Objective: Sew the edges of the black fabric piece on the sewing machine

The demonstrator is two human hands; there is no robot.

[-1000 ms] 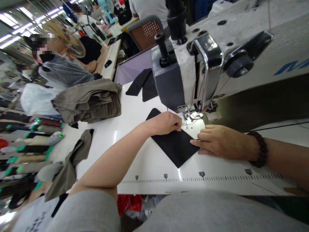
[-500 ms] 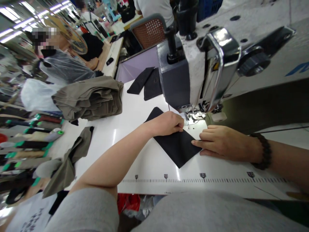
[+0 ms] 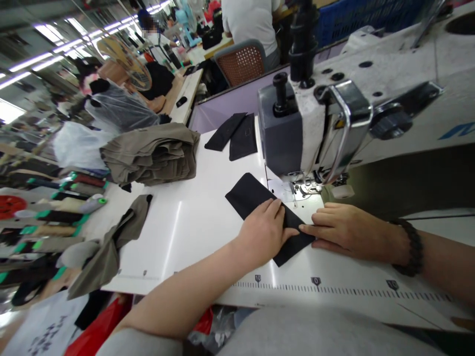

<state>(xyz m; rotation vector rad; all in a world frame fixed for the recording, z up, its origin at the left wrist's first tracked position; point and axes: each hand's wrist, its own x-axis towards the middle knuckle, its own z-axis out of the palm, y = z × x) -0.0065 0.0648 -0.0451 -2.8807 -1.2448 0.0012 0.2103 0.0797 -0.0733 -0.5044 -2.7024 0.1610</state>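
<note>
Left hand [image 3: 261, 230], open, presses a black fabric panel [image 3: 251, 192] to the counter [image 3: 208, 212] beside the sewing machine [image 3: 281, 141]; right hand [image 3: 351, 227], fingers extended, touches its corner, apparently keeping it flat and aligned.

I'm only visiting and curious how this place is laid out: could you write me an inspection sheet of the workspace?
Surface: white table, ruler marks along its near edge.
Work pieces: black fabric, beside the sewing machine.
Clutter: brown fabric stack, two black pieces.
Hands: left hand lies on the black fabric; right hand touches its right edge.
Cables: nothing clearly seen.
Surroundings: thread spools, chair, other people.
</note>
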